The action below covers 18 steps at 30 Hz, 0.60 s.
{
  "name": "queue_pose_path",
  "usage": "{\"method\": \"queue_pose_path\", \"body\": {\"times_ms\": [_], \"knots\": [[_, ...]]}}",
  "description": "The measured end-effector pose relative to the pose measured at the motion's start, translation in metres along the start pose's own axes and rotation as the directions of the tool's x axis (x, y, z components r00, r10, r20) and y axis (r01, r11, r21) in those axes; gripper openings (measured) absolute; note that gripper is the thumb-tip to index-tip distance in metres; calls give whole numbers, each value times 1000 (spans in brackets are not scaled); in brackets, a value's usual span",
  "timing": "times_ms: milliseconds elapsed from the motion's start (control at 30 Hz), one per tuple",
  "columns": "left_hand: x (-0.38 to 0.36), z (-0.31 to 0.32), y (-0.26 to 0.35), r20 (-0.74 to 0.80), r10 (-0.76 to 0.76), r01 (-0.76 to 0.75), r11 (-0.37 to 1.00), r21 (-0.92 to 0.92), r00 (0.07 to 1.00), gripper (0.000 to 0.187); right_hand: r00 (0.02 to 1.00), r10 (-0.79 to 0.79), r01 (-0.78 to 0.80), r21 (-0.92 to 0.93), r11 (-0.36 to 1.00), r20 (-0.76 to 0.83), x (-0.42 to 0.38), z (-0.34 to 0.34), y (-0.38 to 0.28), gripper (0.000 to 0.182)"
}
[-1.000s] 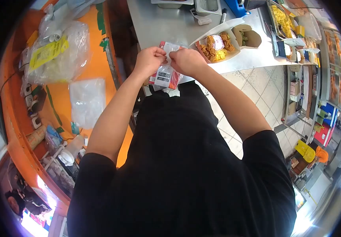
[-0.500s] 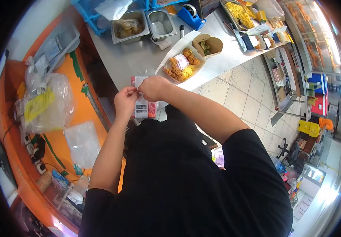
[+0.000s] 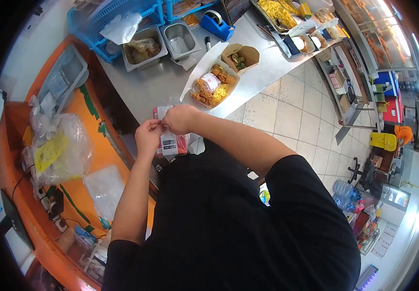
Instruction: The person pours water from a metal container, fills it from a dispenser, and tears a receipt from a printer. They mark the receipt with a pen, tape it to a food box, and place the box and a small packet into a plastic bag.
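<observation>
My left hand [image 3: 148,137] and my right hand [image 3: 182,119] meet at the near edge of the metal counter, fingertips pinched together. What they pinch is too small to make out. Right beneath them is a flat red-and-white packet [image 3: 170,145] with a printed label, partly covered by my fingers. Just beyond my right hand stands an open paper food box [image 3: 188,88] with fried chicken [image 3: 222,73], yellow rice [image 3: 222,90] and a small wrapped bundle [image 3: 210,83]. Beside it is a smaller open brown box [image 3: 248,56] holding greens.
Two steel pans [image 3: 181,40], a black marker [image 3: 207,43], a blue tape dispenser [image 3: 217,25] and blue baskets [image 3: 116,24] stand at the back. More food boxes [image 3: 298,44] line the right. Plastic bags [image 3: 64,145] lie on the orange surface [image 3: 84,110] at left.
The view has shifted, so the counter and boxes sit a little further left in it. My hands stay pinched together over the packet.
</observation>
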State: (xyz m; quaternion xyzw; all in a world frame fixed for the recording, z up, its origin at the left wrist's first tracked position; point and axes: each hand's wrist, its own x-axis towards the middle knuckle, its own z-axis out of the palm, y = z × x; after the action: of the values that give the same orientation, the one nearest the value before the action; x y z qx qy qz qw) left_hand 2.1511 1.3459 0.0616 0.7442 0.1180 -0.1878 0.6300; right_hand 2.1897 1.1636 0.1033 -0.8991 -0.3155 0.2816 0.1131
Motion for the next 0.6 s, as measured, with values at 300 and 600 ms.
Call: {"method": "queue_pose_path", "body": {"times_ms": [300, 600], "knots": [[11, -7, 5, 96, 53, -74, 971, 228, 994, 15, 997, 29, -25, 53, 998, -72, 0, 4, 0, 20], [11, -4, 15, 59, 51, -68, 937, 344, 997, 21, 985, -7, 11, 25, 1000, -172, -2, 10, -1, 22]]}}
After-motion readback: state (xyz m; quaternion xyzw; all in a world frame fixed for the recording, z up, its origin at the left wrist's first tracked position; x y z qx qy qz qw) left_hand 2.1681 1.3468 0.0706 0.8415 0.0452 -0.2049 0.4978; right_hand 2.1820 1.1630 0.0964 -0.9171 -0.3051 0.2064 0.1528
